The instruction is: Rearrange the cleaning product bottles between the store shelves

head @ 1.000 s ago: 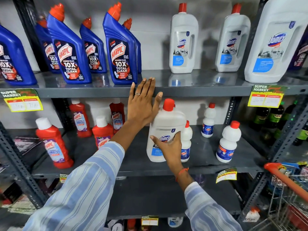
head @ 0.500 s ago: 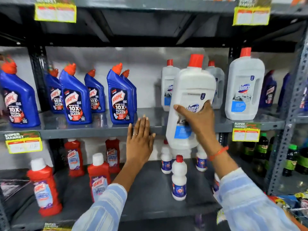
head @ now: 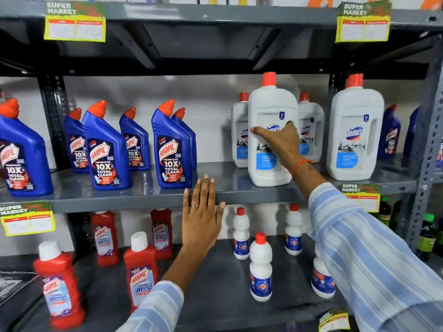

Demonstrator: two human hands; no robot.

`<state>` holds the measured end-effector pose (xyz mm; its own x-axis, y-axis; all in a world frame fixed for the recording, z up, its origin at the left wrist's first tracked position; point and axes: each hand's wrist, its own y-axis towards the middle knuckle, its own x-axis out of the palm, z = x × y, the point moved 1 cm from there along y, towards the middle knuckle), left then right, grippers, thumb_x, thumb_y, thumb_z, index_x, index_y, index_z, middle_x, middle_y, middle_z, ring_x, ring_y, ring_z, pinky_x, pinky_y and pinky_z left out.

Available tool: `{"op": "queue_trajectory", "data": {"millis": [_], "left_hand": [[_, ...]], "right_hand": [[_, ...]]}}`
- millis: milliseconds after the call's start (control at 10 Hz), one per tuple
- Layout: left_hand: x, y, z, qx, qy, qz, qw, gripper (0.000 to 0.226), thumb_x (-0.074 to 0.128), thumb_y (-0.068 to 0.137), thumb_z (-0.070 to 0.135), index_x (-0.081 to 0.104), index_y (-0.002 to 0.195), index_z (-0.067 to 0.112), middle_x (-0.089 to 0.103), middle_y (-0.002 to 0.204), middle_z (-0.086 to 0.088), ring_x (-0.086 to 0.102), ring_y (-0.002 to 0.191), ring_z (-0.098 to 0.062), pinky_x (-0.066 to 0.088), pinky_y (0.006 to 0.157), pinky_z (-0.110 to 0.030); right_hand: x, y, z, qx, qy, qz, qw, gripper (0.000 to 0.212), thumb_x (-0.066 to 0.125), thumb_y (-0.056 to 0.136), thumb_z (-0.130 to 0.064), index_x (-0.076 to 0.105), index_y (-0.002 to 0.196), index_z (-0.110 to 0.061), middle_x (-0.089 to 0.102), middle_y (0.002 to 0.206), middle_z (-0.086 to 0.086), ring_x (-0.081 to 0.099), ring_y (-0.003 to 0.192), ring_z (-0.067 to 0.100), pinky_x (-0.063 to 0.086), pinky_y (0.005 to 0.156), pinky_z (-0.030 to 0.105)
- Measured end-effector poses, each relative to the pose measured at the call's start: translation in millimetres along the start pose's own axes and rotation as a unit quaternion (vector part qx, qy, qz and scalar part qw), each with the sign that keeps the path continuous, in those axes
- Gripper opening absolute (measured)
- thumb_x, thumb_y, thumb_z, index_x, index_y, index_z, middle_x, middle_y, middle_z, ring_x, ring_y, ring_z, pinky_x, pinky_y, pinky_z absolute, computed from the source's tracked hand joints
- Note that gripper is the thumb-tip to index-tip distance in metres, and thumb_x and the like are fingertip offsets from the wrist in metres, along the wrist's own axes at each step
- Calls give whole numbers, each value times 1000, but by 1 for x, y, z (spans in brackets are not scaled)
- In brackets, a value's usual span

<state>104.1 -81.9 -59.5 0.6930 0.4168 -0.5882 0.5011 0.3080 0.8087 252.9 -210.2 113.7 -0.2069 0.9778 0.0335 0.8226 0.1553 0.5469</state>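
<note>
Resting now on the middle shelf (head: 143, 196), the white Domex bottle (head: 272, 130) was airborne earlier.

"Domex" white bottle (head: 272, 140); "Harpic" blue bottles (head: 171, 149).

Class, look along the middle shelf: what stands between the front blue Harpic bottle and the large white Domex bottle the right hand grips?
Nothing: in the head view only bare grey shelf lies between them.
</note>
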Motion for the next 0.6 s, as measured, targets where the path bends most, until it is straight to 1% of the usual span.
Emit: {"op": "queue_trajectory", "data": {"millis": [100,200,300,400,500,600], "left_hand": [[6,1,-2,4,3,11,1000,61,19,98,41,18,150,8,21,157,-10,19,144,-24,11,116,-47],[8,1,-3,6,12,15,1000,62,19,98,42,17,150,9,19,158,-10,16,145,-24,8,116,-46],[8,3,-2,11,15,33,999,61,22,98,41,20,149,8,21,157,-10,17,144,-24,6,117,-45],[9,1,-3,10,4,39,999,61,23,98,41,25,148,6,25,156,-10,21,143,-24,7,117,-45],[2,-2,-5,14,-13,49,999,62,25,97,43,27,147,6,28,154,-10,25,142,-24,14,118,-48],[-9,5,4,13,-42,57,997,63,24,97,43,23,149,7,25,156,-9,21,144,-22,12,118,-46]], "right_hand": [[7,12,9,-10,-14,-10,1000,68,85,52,-41,56,104,-10,69,100,3,65,93,21,55,85,37],[11,15,13,-20,-11,-9,1000,70,85,51,-42,55,106,-11,70,101,2,66,93,20,55,84,36],[13,14,15,-25,-15,-4,1000,74,85,51,-42,52,110,-10,70,103,2,66,91,18,56,86,39],[12,11,19,-12,-5,-11,1000,78,85,55,-39,49,117,-9,69,107,4,66,95,19,55,89,41],[9,-13,26,-17,-5,12,1000,78,80,65,-37,44,126,-5,64,115,4,62,107,22,49,97,43],[5,-38,22,-83,-61,65,993,76,76,70,-35,41,130,-3,58,124,11,55,115,25,44,101,44]]}}
